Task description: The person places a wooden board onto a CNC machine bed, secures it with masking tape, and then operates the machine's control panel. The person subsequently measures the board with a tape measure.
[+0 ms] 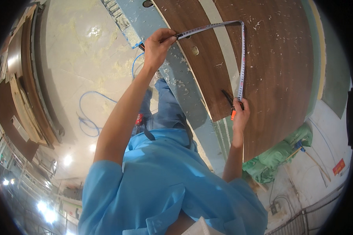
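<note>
A tape measure's white blade (243,58) is pulled out over brown wood-grain panels (276,74) and bends sharply at its far right corner. With thumb and fingers pinched, my left hand (157,46) grips the blade's end just over the near-left panel's edge. My right hand (241,113) is closed around the tape measure's case, of which an orange part (233,114) shows below the fingers. A black strap (226,96) sticks out beside that hand. Most of the case is hidden by my palm. A pale strip (223,43) runs between the two brown panels.
The panels lie on a blue-grey work surface (192,96) scattered with shavings. Green sacks (276,154) lie at the lower right, near a wooden stick (315,164). On the floor at left, a blue hose (82,117) is coiled. Boards (21,82) are stacked along the far left.
</note>
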### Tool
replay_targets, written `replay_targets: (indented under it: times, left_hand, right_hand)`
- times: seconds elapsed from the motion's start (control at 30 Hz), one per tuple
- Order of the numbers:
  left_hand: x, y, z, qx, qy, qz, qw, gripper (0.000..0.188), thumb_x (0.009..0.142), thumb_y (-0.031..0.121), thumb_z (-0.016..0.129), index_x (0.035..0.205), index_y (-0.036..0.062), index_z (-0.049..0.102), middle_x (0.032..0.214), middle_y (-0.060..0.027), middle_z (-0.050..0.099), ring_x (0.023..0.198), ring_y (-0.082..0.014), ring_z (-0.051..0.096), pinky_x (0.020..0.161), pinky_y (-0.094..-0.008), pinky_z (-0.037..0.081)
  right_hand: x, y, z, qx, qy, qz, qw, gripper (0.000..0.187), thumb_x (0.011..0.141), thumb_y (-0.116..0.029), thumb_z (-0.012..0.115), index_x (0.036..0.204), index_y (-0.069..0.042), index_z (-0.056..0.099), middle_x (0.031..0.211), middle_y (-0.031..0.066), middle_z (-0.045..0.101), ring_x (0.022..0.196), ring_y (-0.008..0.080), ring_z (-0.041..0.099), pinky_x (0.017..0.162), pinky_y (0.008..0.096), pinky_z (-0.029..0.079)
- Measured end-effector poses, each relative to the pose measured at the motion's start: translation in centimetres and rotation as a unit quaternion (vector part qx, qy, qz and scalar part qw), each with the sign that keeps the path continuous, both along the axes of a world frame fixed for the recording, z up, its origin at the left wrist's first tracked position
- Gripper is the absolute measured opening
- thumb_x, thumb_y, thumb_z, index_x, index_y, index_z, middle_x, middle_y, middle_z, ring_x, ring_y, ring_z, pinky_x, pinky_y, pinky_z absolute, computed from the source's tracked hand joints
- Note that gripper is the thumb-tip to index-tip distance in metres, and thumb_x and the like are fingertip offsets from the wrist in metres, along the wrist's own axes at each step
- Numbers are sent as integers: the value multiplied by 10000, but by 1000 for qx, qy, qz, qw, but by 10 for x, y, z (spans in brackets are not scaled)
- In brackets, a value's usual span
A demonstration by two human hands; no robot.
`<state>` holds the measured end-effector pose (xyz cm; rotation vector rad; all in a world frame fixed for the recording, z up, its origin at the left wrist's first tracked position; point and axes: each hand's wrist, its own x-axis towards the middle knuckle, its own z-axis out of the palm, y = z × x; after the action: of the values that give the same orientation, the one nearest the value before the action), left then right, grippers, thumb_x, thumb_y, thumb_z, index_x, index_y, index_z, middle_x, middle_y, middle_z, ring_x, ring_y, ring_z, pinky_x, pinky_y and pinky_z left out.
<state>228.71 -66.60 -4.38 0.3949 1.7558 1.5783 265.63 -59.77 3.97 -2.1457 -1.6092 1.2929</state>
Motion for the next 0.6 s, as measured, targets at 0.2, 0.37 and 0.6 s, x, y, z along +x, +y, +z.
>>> replay_targets:
  times: [0.2,0.37,0.6]
  left_hand:
    - [-2,-2,-4,-4,0,-14,1000,168,892,25,719,1059,16,717,952,-90,766,901,-144,728,822,-290,556]
    - [4,-1,8,-55,32,-15,998,163,892,46,720,1055,30,723,952,-94,767,901,-142,727,817,-285,552]
    - [7,2,20,-90,93,-25,991,148,888,59,716,1035,41,723,934,-72,766,852,-133,714,770,-285,540]
  right_hand:
    - [3,2,-4,13,-1,7,1000,311,905,-300,751,965,-4,676,779,-7,556,731,112,474,677,285,398]
    - [4,0,-2,1,25,-15,1000,312,913,-289,747,993,4,677,801,-5,566,748,112,480,695,285,406]
    - [-5,-4,4,22,-6,-6,1000,295,916,-271,749,1025,-4,684,818,1,586,766,109,499,708,269,413]
